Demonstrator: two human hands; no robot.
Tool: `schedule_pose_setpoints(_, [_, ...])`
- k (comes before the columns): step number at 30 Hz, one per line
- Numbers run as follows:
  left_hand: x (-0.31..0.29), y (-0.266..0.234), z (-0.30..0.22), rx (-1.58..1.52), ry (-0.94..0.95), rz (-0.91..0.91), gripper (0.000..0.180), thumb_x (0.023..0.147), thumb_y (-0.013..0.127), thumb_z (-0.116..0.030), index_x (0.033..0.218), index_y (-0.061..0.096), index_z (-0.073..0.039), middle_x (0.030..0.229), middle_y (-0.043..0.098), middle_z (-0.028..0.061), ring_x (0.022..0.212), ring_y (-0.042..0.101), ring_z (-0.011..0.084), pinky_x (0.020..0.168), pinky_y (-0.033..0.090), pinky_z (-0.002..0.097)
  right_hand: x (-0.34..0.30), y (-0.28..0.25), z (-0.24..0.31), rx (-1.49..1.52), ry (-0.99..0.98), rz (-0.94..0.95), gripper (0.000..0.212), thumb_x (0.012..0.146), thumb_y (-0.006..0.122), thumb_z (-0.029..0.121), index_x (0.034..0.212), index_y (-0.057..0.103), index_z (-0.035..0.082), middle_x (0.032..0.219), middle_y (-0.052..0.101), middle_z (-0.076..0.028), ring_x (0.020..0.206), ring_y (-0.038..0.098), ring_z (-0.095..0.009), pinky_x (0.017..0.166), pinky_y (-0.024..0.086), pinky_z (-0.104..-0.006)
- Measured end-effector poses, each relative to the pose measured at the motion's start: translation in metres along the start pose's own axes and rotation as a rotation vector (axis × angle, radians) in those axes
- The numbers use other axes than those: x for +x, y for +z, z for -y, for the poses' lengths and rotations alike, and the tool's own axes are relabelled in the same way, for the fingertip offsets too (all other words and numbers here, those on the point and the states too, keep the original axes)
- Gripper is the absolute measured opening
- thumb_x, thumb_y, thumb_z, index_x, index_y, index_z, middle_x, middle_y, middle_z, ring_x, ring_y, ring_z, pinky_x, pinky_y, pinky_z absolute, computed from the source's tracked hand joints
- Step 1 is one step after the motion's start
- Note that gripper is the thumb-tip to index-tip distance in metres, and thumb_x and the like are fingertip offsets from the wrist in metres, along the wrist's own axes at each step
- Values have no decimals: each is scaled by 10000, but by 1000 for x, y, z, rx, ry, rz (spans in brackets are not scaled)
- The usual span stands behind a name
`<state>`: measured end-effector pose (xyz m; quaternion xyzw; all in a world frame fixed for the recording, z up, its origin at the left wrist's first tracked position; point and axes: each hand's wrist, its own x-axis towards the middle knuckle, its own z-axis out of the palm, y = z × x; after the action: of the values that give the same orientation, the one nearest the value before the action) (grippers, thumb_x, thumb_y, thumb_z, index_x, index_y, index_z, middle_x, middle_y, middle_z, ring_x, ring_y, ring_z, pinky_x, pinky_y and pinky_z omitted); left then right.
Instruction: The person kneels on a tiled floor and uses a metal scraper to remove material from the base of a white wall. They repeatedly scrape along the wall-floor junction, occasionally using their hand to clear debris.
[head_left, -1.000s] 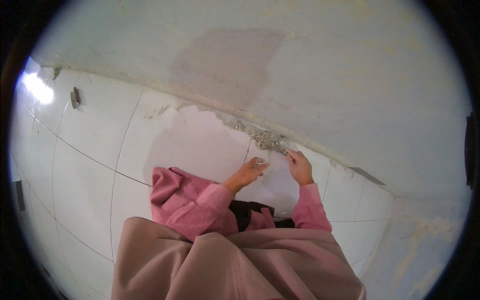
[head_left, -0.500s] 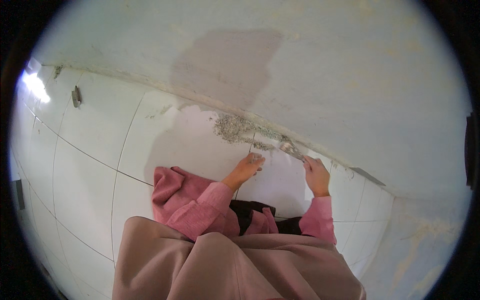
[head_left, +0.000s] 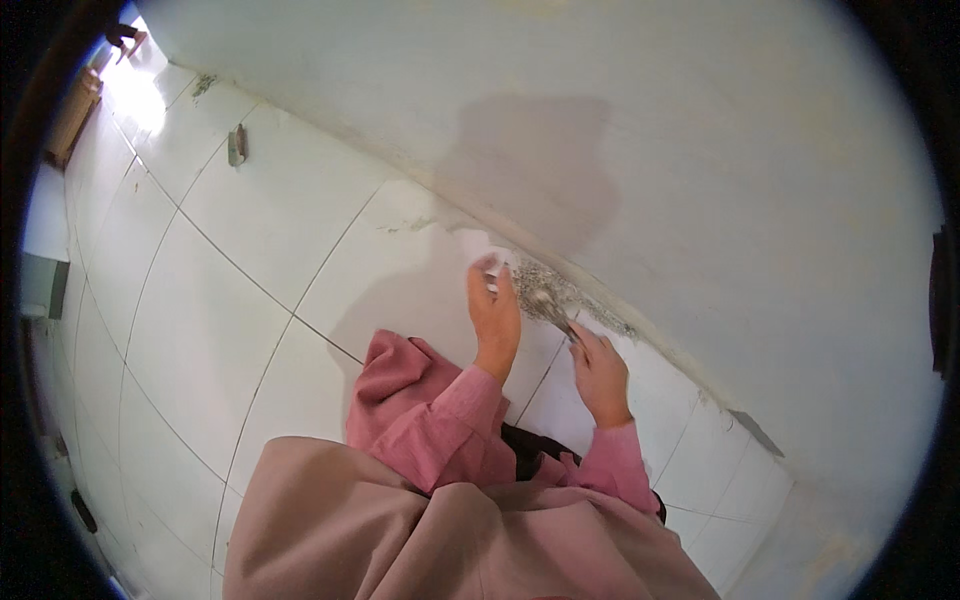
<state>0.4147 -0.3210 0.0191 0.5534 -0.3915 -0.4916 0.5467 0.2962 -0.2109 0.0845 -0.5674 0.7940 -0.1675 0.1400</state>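
Observation:
A strip of grey, crumbly debris [head_left: 600, 312] lies on the white tiles along the foot of the wall. My right hand [head_left: 602, 378] grips what looks like a flat paintbrush [head_left: 551, 308] by its handle, the pale, blurred bristle end resting in the debris. On the other side of the heap, my left hand [head_left: 493, 315] is held low by the debris, thumb and fingers apart and slightly curled. Nothing is plainly visible in it, though its fingertips are blurred.
The pale wall [head_left: 700, 230] rises beyond the debris. A flat grey strip [head_left: 757, 433] leans at its base on the right. Farther left on the tiled floor [head_left: 230, 290] lies a small dark tool or block [head_left: 237, 146]. A brown piece of furniture [head_left: 75, 118] stands at the far left.
My view has turned, shifting the wall and floor. The brush has swept leftward into the debris, and my left hand has moved up to the heap's left end, its fingers opening.

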Motion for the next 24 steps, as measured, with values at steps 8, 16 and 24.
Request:
schedule_pose_setpoints(8, [51,-38,-18,-794,-489,-411,530,980,347,-424,1313,362,-13,1299,442,155,1158,453,262,968,379,349,130,73,143,-14,-431,184,276,862,555,213,1120,652,218,903,633,-88,782,626,-294,690,499,-403])
schedule_pose_setpoints(16, [53,-48,-21,-815,-583,-441,647,972,329,-507,1383,278,-10,1382,391,179,1236,420,278,1014,348,424,150,71,151,-364,-498,408,289,837,541,239,1098,660,202,894,644,-108,833,631,-303,710,500,-434])
schedule_pose_setpoints(24, [44,-30,-16,-772,-654,-364,638,974,321,-501,1381,274,-12,1385,384,196,1258,400,305,1016,342,445,168,58,161,-304,-461,313,309,828,534,242,1105,663,201,896,649,-125,839,621,-317,699,489,-449])
